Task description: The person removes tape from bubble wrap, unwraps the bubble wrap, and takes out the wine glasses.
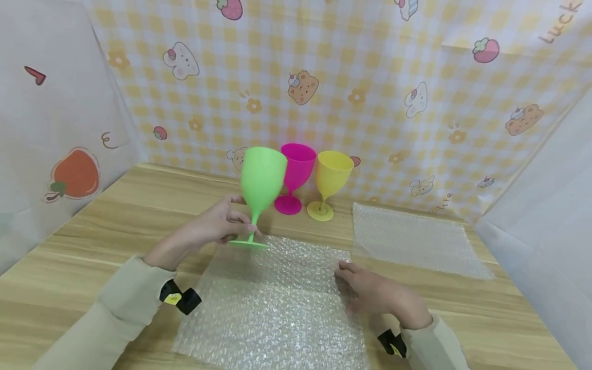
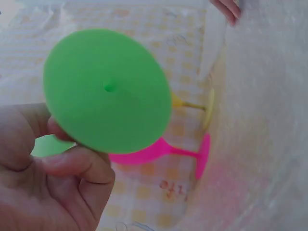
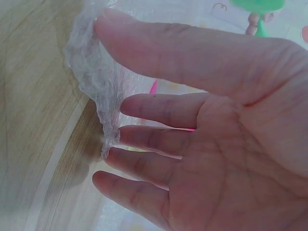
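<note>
My left hand (image 1: 221, 222) holds a light green plastic goblet (image 1: 262, 177) by its stem, thumb and fingers pinching just above the foot. The goblet stands upright with a slight tilt, over the far edge of a sheet of bubble wrap (image 1: 273, 318). From beneath, the left wrist view shows its round green foot (image 2: 106, 106). My right hand (image 1: 372, 290) is at the sheet's right edge, fingers fairly straight. In the right wrist view, the thumb and fingertips touch the crumpled edge of the wrap (image 3: 98, 72).
Behind the green goblet, a magenta goblet (image 1: 298, 167) and a yellow goblet (image 1: 334, 172) stand on the wooden table (image 1: 115, 216). Another bubble wrap sheet (image 1: 411, 239) lies at the back right. A checked cloth (image 1: 361, 123) hangs along the back, with pale side panels.
</note>
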{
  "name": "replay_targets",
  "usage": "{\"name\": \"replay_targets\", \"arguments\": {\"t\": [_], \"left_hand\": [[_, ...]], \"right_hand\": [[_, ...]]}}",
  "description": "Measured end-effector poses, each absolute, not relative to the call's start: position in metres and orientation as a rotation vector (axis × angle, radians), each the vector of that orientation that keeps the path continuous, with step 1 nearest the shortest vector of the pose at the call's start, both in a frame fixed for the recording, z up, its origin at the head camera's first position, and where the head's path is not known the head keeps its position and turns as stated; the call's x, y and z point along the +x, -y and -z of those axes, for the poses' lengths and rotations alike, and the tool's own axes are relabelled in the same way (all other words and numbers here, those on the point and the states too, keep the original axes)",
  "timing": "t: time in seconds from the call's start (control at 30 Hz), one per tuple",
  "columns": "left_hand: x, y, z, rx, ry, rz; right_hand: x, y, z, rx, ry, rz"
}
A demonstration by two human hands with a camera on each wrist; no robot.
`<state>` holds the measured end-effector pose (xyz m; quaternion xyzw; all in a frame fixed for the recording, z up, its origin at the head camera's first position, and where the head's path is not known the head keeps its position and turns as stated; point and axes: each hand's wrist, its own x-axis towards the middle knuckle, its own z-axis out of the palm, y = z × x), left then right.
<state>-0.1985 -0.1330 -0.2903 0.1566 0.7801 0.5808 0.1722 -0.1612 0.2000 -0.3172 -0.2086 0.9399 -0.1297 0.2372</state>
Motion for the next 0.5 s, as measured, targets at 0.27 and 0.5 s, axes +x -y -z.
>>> {"name": "replay_targets", "arguments": {"t": [0.27, 0.5], "left_hand": [[-0.216, 0.147, 0.308, 0.317, -2.371, -1.722], [-0.224, 0.159, 0.321, 0.292, -2.476, -1.729]], "right_hand": [[-0.161, -0.201, 0.318, -0.584, -2.577, 0.363], [-0.162, -0.201, 0.318, -0.581, -2.578, 0.365]]}}
